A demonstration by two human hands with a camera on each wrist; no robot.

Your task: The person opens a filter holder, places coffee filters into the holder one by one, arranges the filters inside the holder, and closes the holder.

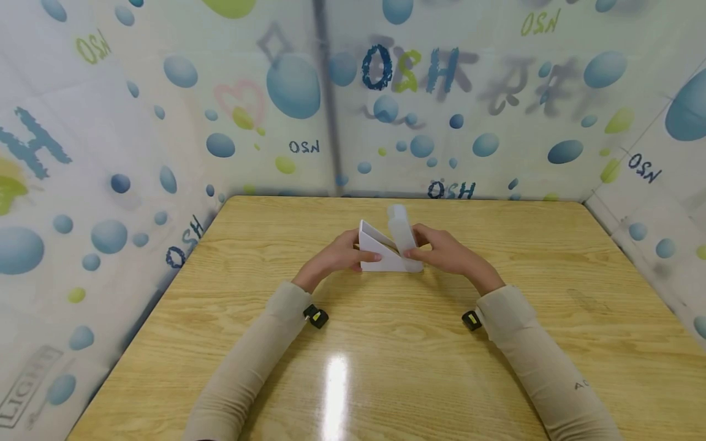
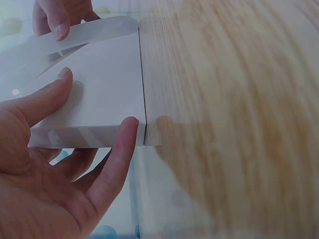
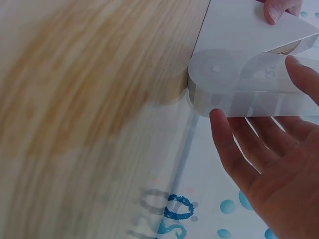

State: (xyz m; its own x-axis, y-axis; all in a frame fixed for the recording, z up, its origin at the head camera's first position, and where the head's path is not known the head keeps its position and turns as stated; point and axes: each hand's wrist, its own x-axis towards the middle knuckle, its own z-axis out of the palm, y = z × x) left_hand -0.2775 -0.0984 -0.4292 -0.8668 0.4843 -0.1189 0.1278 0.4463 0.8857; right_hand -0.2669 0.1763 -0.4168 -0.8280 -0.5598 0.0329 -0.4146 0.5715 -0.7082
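Note:
A white box (image 1: 379, 261) with a slanted top edge stands on the wooden table, and its translucent lid (image 1: 402, 228) is tilted up from the right end. Something brownish shows in the gap between box and lid; what it is I cannot tell. My left hand (image 1: 343, 251) grips the box at its left end, the thumb on the near face. In the left wrist view a fingertip (image 2: 130, 124) touches the box's end wall. My right hand (image 1: 445, 250) holds the lid between thumb and fingers. Faint marks, perhaps digits, show on the lid (image 3: 234, 74) in the right wrist view.
The wooden table (image 1: 386, 343) reaches the patterned curtain (image 1: 469, 122) at the back and sides. A small black device (image 1: 317, 316) sits at the left cuff, another black device (image 1: 471, 320) at the right cuff. A bright light reflection lies on the near tabletop.

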